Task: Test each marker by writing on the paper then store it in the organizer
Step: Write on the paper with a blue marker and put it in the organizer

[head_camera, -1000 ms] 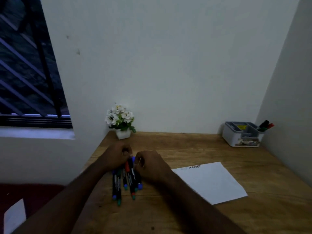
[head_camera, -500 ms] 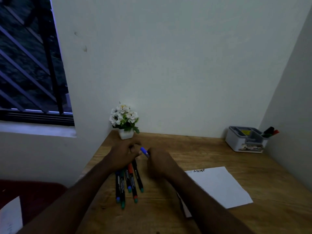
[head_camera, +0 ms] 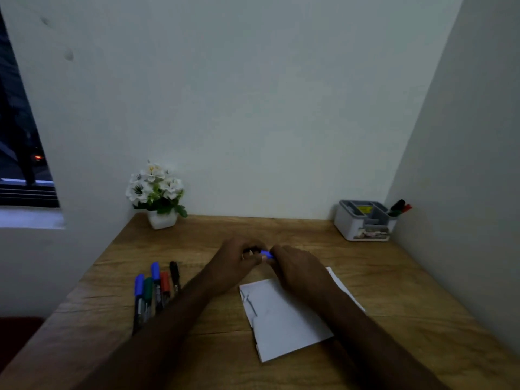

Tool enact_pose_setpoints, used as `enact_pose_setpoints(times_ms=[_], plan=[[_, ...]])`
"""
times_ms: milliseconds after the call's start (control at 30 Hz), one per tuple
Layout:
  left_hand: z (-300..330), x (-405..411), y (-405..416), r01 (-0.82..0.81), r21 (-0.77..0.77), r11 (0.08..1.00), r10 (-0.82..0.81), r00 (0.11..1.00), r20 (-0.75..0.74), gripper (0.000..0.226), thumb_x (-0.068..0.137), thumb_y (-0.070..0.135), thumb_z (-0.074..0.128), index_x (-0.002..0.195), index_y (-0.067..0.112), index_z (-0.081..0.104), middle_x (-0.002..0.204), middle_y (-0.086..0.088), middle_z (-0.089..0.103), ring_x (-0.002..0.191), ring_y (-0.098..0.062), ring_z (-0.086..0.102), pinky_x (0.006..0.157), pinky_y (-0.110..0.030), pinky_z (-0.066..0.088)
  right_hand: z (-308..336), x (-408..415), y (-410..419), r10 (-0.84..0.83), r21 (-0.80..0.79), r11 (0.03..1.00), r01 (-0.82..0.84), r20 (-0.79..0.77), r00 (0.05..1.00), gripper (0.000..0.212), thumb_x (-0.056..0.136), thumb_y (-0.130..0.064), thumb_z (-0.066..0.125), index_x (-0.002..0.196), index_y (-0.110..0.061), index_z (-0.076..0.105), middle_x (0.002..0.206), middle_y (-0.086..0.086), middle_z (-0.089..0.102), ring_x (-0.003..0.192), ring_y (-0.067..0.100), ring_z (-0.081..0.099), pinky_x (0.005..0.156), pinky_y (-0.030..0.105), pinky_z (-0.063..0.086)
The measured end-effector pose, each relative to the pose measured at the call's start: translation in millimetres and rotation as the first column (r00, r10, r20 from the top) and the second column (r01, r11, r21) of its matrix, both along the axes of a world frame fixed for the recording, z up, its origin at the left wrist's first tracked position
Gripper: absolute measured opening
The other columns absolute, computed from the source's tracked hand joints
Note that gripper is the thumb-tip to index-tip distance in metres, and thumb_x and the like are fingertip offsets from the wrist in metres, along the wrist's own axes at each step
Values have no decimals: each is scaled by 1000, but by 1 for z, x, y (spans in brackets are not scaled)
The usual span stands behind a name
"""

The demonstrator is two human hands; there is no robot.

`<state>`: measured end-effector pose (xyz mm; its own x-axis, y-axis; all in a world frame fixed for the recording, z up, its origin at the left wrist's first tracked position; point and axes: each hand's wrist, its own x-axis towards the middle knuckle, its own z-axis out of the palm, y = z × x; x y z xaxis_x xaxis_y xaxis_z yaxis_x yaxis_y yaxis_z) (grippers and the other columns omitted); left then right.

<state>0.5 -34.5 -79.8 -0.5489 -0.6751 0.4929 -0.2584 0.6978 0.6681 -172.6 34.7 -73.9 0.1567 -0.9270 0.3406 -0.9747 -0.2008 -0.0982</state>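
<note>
A blue marker (head_camera: 266,253) is held between my two hands above the far edge of the white paper (head_camera: 284,319). My left hand (head_camera: 235,264) grips one end of it and my right hand (head_camera: 301,270) grips the other; only a short blue piece shows between the fingers. Several more markers (head_camera: 154,291) with blue, green, red and black caps lie side by side on the wooden desk (head_camera: 394,291) at the left, partly under my left forearm. The grey-and-white organizer (head_camera: 363,223) stands in the far right corner with dark and red markers (head_camera: 399,208) sticking out of it.
A small white pot of white flowers (head_camera: 157,195) stands at the far left of the desk against the wall. Walls close the desk at the back and right. A window lies to the left.
Both hands lifted a blue marker off the pile and carried it right, over the paper's far edge. The camera view shifted right, and the pile now lies left of my arms.
</note>
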Motion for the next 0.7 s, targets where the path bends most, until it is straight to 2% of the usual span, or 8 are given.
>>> enact_pose_setpoints(times_ms=[133,333,400,467,533,600,667,700], plan=[[-6,-22,-3,70,-2,998,-70,997,13,17,87,13,67,102,14,75,95,8,74,87,-2,65,73,-15,47,-8,-21,11,9,-62,998,-9,-11,1000,34,104,-51,31,116,-27,53,97,-2,68,80,19,64,64,31,36],[-8,-25,-12,61,-15,998,-60,998,24,19,88,25,63,101,19,75,93,11,73,86,-5,65,73,-21,49,-12,-35,5,-13,-139,990,4,-61,998,33,103,-58,28,106,-33,49,81,-6,66,68,17,62,56,33,41],[-8,-24,-12,57,-22,998,-56,998,26,17,88,26,64,99,19,75,90,12,73,83,-5,64,70,-20,48,-13,-37,4,-34,-146,989,24,-64,997,36,102,-61,27,103,-33,49,78,-7,65,67,15,60,58,34,47],[-10,-26,-11,10,-29,1000,-10,1000,23,18,86,30,64,96,20,75,85,13,72,80,-4,62,70,-22,47,-14,-39,3,-62,-123,991,59,-19,998,36,101,-61,26,108,-35,51,83,-9,67,72,13,61,65,36,50],[-13,-26,-10,-87,-31,996,87,996,22,27,81,43,58,91,23,74,80,16,68,78,-3,60,73,-31,48,-12,-45,4,-62,-117,990,73,89,994,28,101,-49,32,122,-39,48,100,-9,70,88,14,65,76,36,52],[-16,-24,-11,-181,-27,983,182,982,58,29,77,51,54,87,30,71,75,18,64,76,-3,59,79,-39,48,-7,-52,8,31,-189,982,17,249,968,35,100,-24,42,133,-35,49,115,-10,68,100,6,63,85,29,51],[-20,-22,-12,-226,-17,974,227,965,129,21,78,47,57,85,31,69,75,20,62,78,-2,57,87,-46,45,-4,-61,12,164,-304,951,-54,348,923,43,93,-1,45,129,-22,58,106,-19,61,92,-3,60,79,12,44],[-21,-22,-11,-231,-13,973,229,958,172,17,80,44,60,87,32,69,77,20,62,81,-1,57,92,-48,43,-5,-64,13,206,-354,934,-52,415,886,41,91,6,45,121,-17,63,100,-20,61,85,-1,61,74,13,45]])
